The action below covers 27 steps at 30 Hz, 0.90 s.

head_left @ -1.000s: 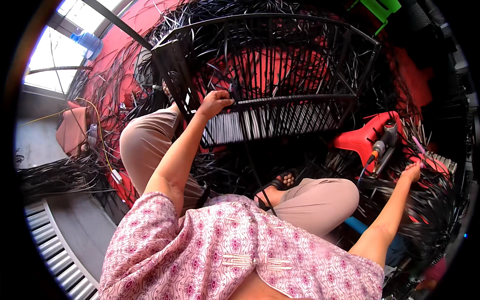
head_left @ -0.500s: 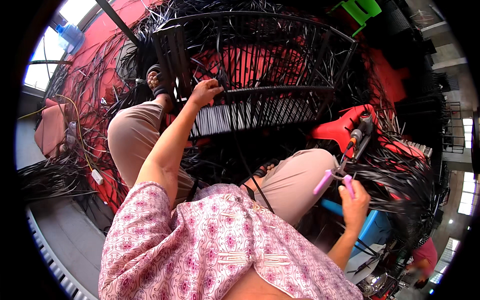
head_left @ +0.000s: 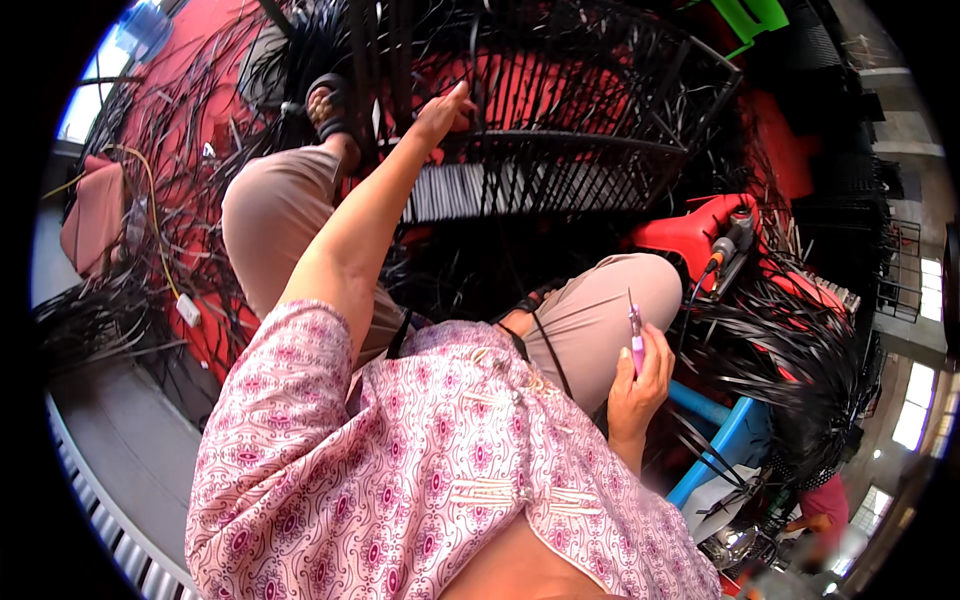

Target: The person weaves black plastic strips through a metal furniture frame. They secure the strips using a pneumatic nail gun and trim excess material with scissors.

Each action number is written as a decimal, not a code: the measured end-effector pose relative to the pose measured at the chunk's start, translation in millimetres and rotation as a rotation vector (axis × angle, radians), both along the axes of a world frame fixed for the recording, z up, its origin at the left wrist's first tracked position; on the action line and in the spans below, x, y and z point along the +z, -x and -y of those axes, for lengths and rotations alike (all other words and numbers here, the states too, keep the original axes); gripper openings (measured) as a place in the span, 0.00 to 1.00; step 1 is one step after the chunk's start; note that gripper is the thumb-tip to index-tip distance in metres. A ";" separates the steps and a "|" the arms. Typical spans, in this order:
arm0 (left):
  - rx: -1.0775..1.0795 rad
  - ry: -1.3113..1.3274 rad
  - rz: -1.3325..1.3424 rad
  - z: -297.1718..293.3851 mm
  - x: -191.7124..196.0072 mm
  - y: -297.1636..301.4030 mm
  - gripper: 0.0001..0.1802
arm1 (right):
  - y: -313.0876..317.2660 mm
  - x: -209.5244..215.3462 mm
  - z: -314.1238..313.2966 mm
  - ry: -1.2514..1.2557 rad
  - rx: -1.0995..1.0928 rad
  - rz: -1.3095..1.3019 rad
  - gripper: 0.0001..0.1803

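Note:
My left hand [head_left: 442, 117] is stretched out at the black slatted frame [head_left: 560, 140], its fingers extended near a dark upright strip. Nothing shows clearly in those fingers, whose far side is hidden. Over my right thigh, my right hand [head_left: 640, 388] is closed round a pair of pliers [head_left: 638, 340] with pink-purple handles, the thin jaws pointing up. The pliers are seen edge-on. A black strip [head_left: 552, 355] runs down from the frame's side across my lap.
Loose black strips [head_left: 800, 350] lie in heaps over the red floor [head_left: 185, 120]. To the right stand a red stool [head_left: 680, 235] with a power drill [head_left: 722, 250] on it and a blue crate [head_left: 735, 440]. Another person [head_left: 825, 505] is at the lower right.
My right hand has swung left and inward with the pliers, whose handles were spread before. My left hand has moved up and right, its fingers now straighter. The view has shifted.

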<state>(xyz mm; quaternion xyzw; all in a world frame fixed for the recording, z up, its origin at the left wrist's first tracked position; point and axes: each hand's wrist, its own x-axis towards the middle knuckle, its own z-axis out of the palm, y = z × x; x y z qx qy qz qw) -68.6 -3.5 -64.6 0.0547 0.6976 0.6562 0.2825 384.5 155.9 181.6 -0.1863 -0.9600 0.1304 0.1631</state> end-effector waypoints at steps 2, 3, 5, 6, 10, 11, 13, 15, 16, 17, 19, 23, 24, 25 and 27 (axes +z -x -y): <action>0.008 0.042 0.048 -2.5 16.4 -6.4 0.41 | 8.0 -3.8 2.1 0.041 -0.030 0.015 0.22; 0.011 0.043 0.050 -0.3 23.2 -9.7 0.40 | 10.5 -6.1 -0.2 0.098 -0.030 0.050 0.24; 0.036 0.048 0.038 -2.2 27.2 -13.1 0.40 | 14.6 -11.3 -7.8 0.202 -0.036 0.115 0.28; 0.034 0.026 0.010 -1.4 21.7 -11.1 0.40 | 19.5 -12.5 -5.7 0.216 -0.026 0.158 0.31; 0.058 -0.011 0.019 -6.3 6.7 -1.3 0.40 | 34.0 -22.1 -9.0 0.092 0.034 0.338 0.40; 0.057 -0.016 0.004 -7.7 3.7 0.9 0.40 | 40.4 -19.0 -9.9 0.040 0.046 0.377 0.41; 0.062 -0.024 -0.008 -6.5 3.7 0.5 0.41 | 58.9 -14.0 -14.7 -0.049 0.085 0.333 0.40; 0.007 0.003 -0.088 -2.0 7.9 0.6 0.42 | 90.5 -4.4 -18.8 -0.131 0.164 0.243 0.39; -0.005 0.014 -0.130 4.9 9.8 0.3 0.43 | 110.5 -3.6 -21.2 -0.175 0.219 0.192 0.38; 0.039 0.054 -0.010 7.6 8.4 3.4 0.44 | 130.1 -9.7 -25.3 -0.189 0.285 0.147 0.39; 0.024 0.040 0.003 5.1 4.8 4.5 0.46 | 172.3 -26.1 -31.3 -0.235 0.398 0.075 0.38; 0.027 0.028 -0.009 -5.2 19.3 -1.0 0.45 | 249.8 -80.2 -35.4 -0.204 0.511 0.078 0.33; 0.032 0.028 -0.002 -6.1 17.7 -0.3 0.45 | 267.1 -96.2 -36.7 -0.223 0.530 0.094 0.30; 0.037 0.028 0.004 -7.2 15.8 1.3 0.45 | 283.0 -107.5 -36.2 -0.262 0.537 0.095 0.29; 0.040 0.031 0.016 -4.7 9.4 3.0 0.46 | 308.4 -127.7 -34.5 -0.305 0.565 0.091 0.27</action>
